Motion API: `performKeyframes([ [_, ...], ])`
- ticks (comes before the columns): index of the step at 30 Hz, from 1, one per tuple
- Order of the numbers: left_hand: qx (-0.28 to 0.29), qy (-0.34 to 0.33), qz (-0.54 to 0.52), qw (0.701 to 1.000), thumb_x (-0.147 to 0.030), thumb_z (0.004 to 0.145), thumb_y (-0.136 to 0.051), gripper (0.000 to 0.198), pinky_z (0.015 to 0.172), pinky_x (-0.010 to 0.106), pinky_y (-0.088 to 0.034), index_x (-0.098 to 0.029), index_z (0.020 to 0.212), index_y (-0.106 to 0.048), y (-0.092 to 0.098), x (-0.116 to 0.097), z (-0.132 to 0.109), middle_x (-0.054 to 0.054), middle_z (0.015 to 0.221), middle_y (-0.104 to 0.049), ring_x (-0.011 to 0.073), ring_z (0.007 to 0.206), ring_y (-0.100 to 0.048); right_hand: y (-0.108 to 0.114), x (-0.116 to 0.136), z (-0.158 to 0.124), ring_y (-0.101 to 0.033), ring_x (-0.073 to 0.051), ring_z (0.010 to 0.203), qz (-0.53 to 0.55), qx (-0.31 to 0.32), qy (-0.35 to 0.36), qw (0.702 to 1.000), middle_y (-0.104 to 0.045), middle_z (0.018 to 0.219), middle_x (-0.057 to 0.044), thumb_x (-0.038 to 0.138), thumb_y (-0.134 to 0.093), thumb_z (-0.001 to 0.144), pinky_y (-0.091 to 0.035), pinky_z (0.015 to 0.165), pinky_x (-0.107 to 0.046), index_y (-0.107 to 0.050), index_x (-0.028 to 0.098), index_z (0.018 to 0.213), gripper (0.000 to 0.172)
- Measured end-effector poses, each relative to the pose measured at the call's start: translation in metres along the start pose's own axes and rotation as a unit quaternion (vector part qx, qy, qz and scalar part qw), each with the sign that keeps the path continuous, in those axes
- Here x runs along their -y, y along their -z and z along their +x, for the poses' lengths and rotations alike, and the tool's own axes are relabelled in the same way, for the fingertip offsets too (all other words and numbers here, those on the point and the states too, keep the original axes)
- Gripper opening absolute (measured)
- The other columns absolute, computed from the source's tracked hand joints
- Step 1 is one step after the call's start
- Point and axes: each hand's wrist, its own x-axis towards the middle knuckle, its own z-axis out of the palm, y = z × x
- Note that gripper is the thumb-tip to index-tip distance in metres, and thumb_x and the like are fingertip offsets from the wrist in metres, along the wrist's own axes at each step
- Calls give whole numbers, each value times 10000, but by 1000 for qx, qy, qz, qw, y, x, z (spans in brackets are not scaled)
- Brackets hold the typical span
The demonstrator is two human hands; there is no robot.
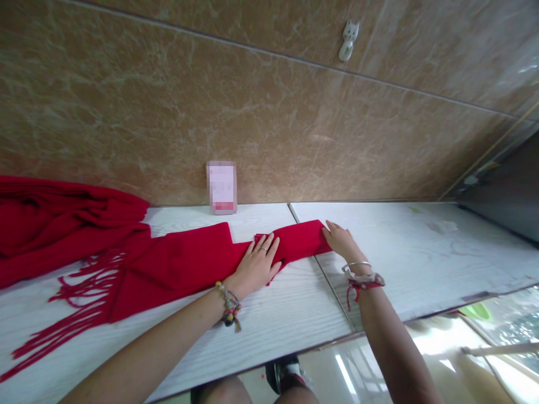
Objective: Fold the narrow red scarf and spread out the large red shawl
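Observation:
A long red scarf lies stretched along the white wood-grain table, its right part narrow and folded over. My left hand rests flat on the scarf near the fold, fingers extended; it wears a ring and a beaded bracelet. At the scarf's right end, my right hand has its fingers on the folded edge, gripping it; some fingertips are hidden. That wrist carries a silver bangle and a red-and-pale band. Loose red fringe spreads over the table on the left, beside a bunched heap of the same red cloth.
A phone-like upright thing, its face blurred, leans on the brown marbled wall. A small white cat-shaped hook is fixed higher up. A dark panel stands at the right end. Below the table's front edge shows a shiny floor.

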Motion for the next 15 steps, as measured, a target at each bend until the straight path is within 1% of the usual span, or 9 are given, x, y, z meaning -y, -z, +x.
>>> performKeyframes([
  [2, -3, 2, 3, 1000, -365, 894, -354, 543, 1037, 425, -282, -83, 1354, -295, 0, 0, 0, 155, 1420, -291, 270, 1302, -266, 5, 10, -2, -439, -278, 1190, 6, -55, 27, 998, -491, 1277, -183, 221, -313, 879, -318, 979, -505, -459, 86, 1239, 411],
  [4, -6, 2, 6, 1000, -366, 895, -356, 541, 1037, 426, -282, -83, 1353, -299, 0, -1, 0, 154, 1417, -298, 270, 1300, -271, 8, 25, -5, -387, -250, 1235, 32, -85, 99, 991, -459, 1313, -168, 224, -308, 885, -288, 1017, -464, -444, 78, 1257, 423],
  [6, -8, 2, 11, 1000, -363, 892, -366, 539, 1039, 430, -278, -77, 1346, -314, 0, -2, 0, 154, 1411, -310, 276, 1297, -275, 7, 41, -9, -361, -224, 1255, 57, -74, 186, 978, -454, 1325, -139, 257, -307, 897, -285, 1031, -424, -454, 104, 1260, 420],
  [8, -10, 2, 19, 1000, -360, 892, -372, 532, 1042, 434, -274, -71, 1337, -332, 1, -2, 0, 157, 1402, -328, 279, 1293, -283, 2, 54, -13, -378, -211, 1245, 63, -33, 255, 964, -474, 1314, -114, 287, -309, 906, -298, 1024, -417, -469, 144, 1256, 410],
  [9, -13, 1, 23, 1000, -357, 893, -371, 526, 1041, 434, -276, -70, 1333, -339, 1, -3, 0, 160, 1396, -337, 279, 1290, -290, -1, 58, -14, -395, -209, 1233, 57, -12, 275, 960, -486, 1304, -108, 294, -309, 909, -303, 1019, -422, -474, 158, 1254, 406],
  [11, -21, -2, 29, 999, -348, 896, -367, 509, 1031, 438, -292, -78, 1327, -353, 3, -3, -1, 159, 1387, -355, 275, 1285, -304, -6, 62, -15, -424, -211, 1210, 41, 14, 283, 958, -504, 1286, -110, 298, -308, 912, -307, 1013, -435, -475, 165, 1255, 404],
  [13, -32, -13, 35, 999, -335, 899, -362, 481, 1025, 445, -297, -96, 1316, -376, 4, -4, -2, 148, 1378, -377, 270, 1280, -315, -9, 59, -14, -429, -215, 1206, 24, 16, 271, 962, -506, 1282, -119, 296, -311, 912, -303, 1013, -438, -470, 153, 1258, 407],
  [15, -44, -31, 39, 998, -321, 900, -361, 449, 1032, 447, -285, -114, 1296, -409, 7, -5, -3, 130, 1363, -407, 261, 1281, -314, -9, 50, -11, -426, -219, 1209, 6, 14, 260, 966, -500, 1286, -130, 290, -317, 911, -301, 1013, -435, -460, 132, 1262, 411],
])
